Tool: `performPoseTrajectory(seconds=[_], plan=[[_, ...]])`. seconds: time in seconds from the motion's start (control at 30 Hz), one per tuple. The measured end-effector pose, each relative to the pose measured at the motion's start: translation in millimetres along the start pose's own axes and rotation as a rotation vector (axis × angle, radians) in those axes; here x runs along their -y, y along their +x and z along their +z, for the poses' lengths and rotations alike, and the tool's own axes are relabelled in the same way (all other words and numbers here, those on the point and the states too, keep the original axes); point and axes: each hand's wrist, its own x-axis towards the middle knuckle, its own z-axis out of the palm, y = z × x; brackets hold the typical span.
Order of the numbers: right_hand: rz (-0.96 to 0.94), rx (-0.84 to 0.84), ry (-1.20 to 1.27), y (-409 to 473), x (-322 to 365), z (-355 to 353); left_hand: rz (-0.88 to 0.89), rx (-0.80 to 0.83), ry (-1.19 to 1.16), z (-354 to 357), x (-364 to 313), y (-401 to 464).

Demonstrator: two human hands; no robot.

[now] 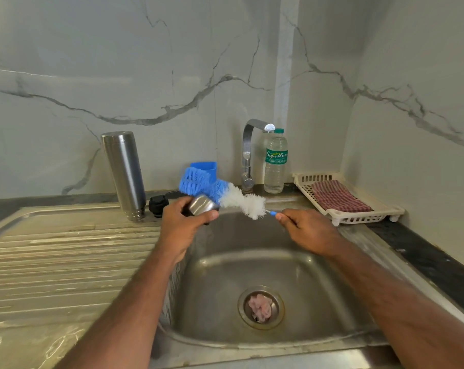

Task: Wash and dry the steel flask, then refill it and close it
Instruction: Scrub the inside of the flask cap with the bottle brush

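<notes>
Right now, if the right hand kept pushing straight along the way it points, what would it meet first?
The right hand points up-left along the bottle brush it pinches. First in line is the steel cap held by the left hand, though depth is uncertain.

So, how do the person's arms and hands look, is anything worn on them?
Both forearms are bare right up to the frame's edge: no sleeves show. The left hand and right hand wear no gloves, and I see no watch, bracelet or ring on the parts in view. Some fingers are hidden, so a ring there cannot be ruled out.
</notes>
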Motion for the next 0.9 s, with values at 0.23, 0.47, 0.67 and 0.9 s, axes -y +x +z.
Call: performPoseTrajectory(seconds=[0.23, 0.47, 0.67, 0.9], plan=[[-0.024, -0.005, 0.046, -1.9, -1.0, -1.2, -0.016, -0.016, -0.032, 6.3, -2.6, -2.5], [-0.007, -0.014, 0.013, 7.0, 7.7, 8.6, -0.005, 0.096, 0.047, 17.3, -0.2, -8.2], [-0.002, 0.021, -0.024, 0.6, -3.5, 2.9, -0.014, 0.013, 0.052, -1.2, 4.3, 3.0], [-0.033, -0.013, 0.030, -0.9, -4.0, 1.7, -0.022, -0.006, -0.016, 5.8, -2.0, -2.1]])
